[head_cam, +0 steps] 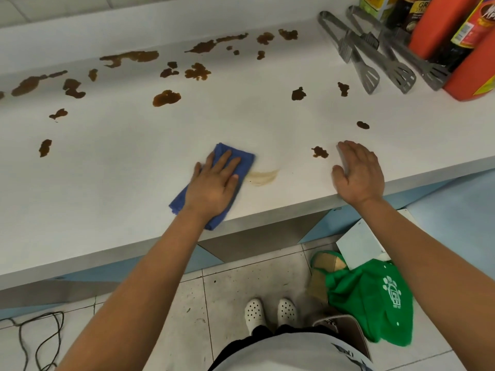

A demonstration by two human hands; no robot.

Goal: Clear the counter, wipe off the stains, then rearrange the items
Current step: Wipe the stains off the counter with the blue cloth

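Here, seen from above, looking down over a person's two bare arms:

Counter: a long white counter (267,124) runs from lower left to upper right across the view.

Cloth: a folded blue cloth (242,163) lies flat near the counter's front edge, left of centre. Its long axis runs diagonally, from the near left corner at the edge up to the far right corner.

Left hand: the left hand (214,183) lies palm down on the cloth, fingers straight and spread, pointing up and right along the cloth's length.

Smear: a pale brown smear (263,177) sits on the counter just beside the cloth's right side.

Right hand: the right hand (357,174) rests at the counter's front edge, well apart from the cloth, fingers loose and straight, holding nothing.

Stains: many dark brown stains (166,98) dot the counter, thickest along the far side. One small stain (320,152) lies just left of the right fingertips.

Tongs: metal tongs (380,62) lie at the far right of the counter, slotted ends pointing toward the viewer.

Bottles: orange containers (434,25) and dark labelled bottles (460,41) stand crowded at the far right corner, behind the tongs.

Floor: a green bag (375,301) lies on the grey tiled floor under the right arm. White perforated shoes (270,313) show below, and a dark cable (40,338) curls at lower left.
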